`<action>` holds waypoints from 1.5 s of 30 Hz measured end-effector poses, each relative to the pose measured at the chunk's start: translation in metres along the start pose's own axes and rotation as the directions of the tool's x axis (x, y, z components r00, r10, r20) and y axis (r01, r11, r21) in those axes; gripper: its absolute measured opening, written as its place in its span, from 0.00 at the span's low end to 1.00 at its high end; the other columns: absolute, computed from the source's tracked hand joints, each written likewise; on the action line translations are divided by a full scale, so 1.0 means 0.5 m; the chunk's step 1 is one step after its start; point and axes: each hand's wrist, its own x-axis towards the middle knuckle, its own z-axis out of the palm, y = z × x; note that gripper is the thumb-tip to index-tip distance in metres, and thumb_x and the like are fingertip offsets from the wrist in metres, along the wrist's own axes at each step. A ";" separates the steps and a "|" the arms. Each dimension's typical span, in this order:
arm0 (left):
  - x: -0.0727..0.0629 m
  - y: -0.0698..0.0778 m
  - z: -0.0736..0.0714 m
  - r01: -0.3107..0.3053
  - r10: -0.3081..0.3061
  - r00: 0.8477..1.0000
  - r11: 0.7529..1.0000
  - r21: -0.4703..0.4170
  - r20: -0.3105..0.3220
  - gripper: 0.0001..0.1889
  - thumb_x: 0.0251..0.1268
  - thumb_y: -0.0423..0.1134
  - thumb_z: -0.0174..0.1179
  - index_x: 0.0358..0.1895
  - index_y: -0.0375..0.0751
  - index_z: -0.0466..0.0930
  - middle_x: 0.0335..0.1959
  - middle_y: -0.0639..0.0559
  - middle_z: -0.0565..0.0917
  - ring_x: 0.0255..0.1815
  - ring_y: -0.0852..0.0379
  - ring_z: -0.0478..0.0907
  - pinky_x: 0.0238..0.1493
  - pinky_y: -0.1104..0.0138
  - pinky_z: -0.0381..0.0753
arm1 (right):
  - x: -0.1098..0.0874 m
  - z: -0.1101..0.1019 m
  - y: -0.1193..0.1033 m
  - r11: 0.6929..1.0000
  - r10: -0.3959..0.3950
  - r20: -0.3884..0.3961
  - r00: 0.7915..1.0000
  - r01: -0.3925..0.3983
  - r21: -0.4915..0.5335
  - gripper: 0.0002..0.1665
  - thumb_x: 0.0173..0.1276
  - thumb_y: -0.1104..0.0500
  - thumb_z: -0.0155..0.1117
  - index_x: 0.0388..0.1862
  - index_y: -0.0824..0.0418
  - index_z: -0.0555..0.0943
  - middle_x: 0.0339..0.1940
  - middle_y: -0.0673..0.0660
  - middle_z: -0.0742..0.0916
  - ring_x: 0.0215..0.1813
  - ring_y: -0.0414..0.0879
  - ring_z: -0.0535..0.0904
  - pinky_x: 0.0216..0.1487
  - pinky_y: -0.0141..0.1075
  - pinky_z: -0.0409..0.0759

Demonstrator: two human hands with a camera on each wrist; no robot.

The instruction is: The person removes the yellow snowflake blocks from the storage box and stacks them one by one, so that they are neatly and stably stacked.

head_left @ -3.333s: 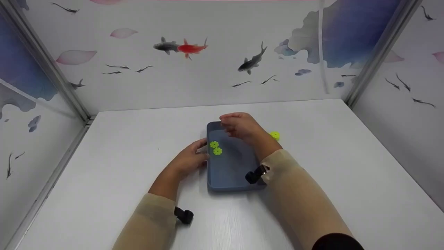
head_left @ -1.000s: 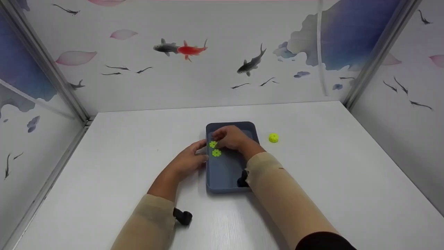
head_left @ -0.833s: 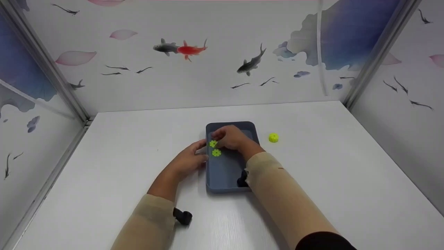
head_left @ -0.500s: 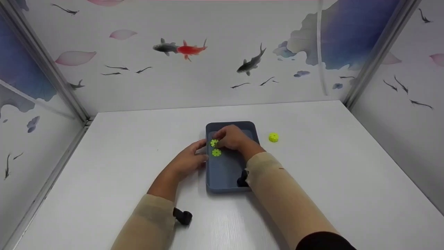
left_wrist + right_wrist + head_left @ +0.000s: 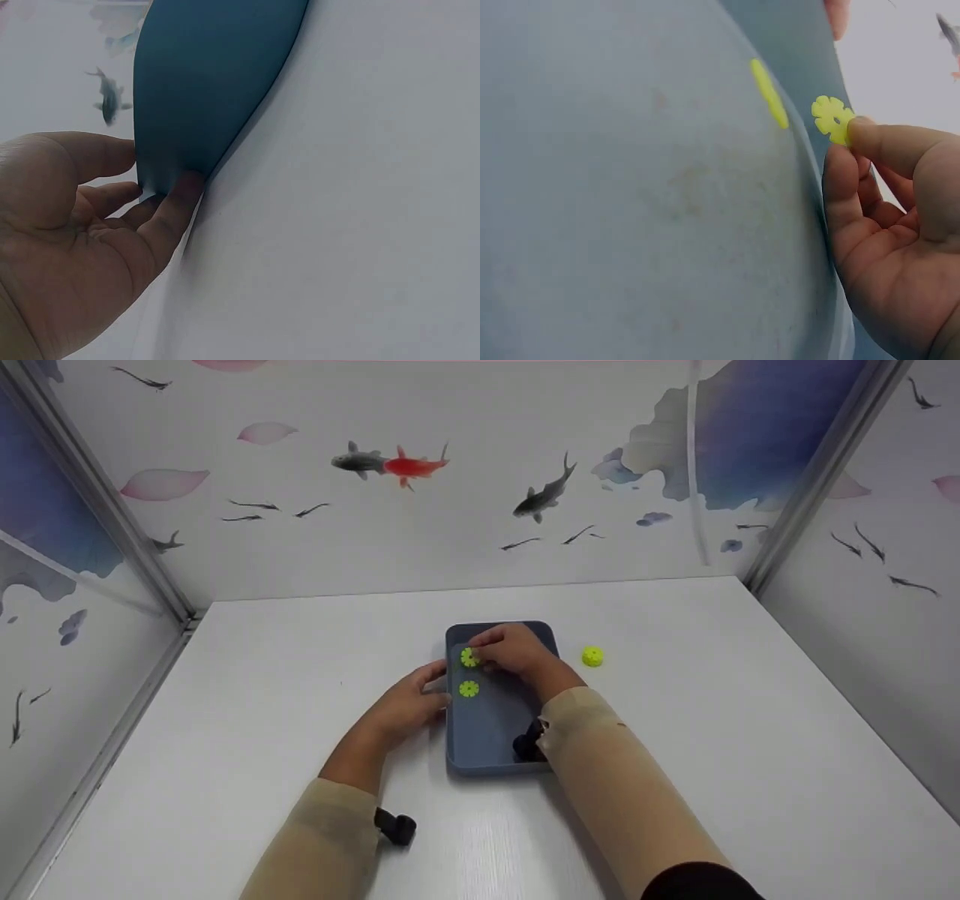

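A blue-grey rectangular tray [image 5: 487, 735] stands on the white table. My right hand [image 5: 517, 651] pinches a yellow-green flower-shaped plastic disc [image 5: 468, 658] between thumb and finger over the tray's far left part. The right wrist view shows that disc [image 5: 831, 118] with its notched petals and centre hole, held by its edge. A second disc [image 5: 469, 689] lies flat in the tray, nearer me and apart from the held one. My left hand [image 5: 405, 706] touches the tray's left outer wall with its fingers and thumb; in the left wrist view the fingertips rest against that wall [image 5: 202, 82].
To the right of the tray, a small stack of yellow discs [image 5: 592, 656] sits on the table [image 5: 690, 682]. Printed panels with fish and petals enclose the back and both sides. A black wrist camera [image 5: 529, 742] on my right arm hangs over the tray.
My right hand has come down from above the tray's far end and taken hold of one disc. It has moved that disc farther back, away from the other. The left hand stays in place.
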 end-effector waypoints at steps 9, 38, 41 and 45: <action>0.000 0.004 0.002 -0.008 0.008 1.000 1.000 0.015 -0.006 0.36 0.78 0.34 0.58 0.86 0.52 0.61 0.88 0.53 0.62 0.83 0.47 0.70 0.79 0.51 0.76 | 0.004 -0.011 -0.008 0.989 0.003 -0.031 1.000 0.002 0.145 0.11 0.75 0.57 0.71 0.53 0.54 0.92 0.53 0.57 0.90 0.47 0.47 0.87 0.53 0.36 0.89; -0.001 -0.002 0.004 0.003 -0.002 1.000 0.999 0.048 -0.029 0.37 0.77 0.35 0.58 0.86 0.52 0.60 0.88 0.54 0.62 0.86 0.44 0.65 0.80 0.49 0.74 | -0.126 -0.171 -0.028 0.879 -0.017 -0.194 0.981 0.107 0.464 0.19 0.78 0.61 0.67 0.63 0.66 0.84 0.53 0.56 0.86 0.44 0.42 0.85 0.53 0.31 0.89; -0.001 -0.001 0.004 0.005 -0.004 1.000 0.999 0.035 -0.028 0.37 0.78 0.35 0.58 0.86 0.52 0.59 0.88 0.53 0.61 0.86 0.44 0.65 0.80 0.49 0.75 | -0.135 -0.192 -0.015 0.876 0.014 -0.216 0.976 0.092 0.473 0.19 0.78 0.61 0.67 0.64 0.65 0.84 0.54 0.55 0.87 0.44 0.42 0.85 0.53 0.28 0.89; 0.000 -0.001 0.004 0.008 -0.006 1.000 0.999 0.045 -0.031 0.37 0.78 0.35 0.59 0.86 0.53 0.60 0.88 0.53 0.61 0.86 0.44 0.64 0.80 0.49 0.74 | -0.147 -0.221 0.002 0.874 0.053 -0.228 0.972 0.065 0.481 0.19 0.77 0.59 0.69 0.64 0.63 0.84 0.51 0.53 0.88 0.44 0.42 0.86 0.53 0.28 0.89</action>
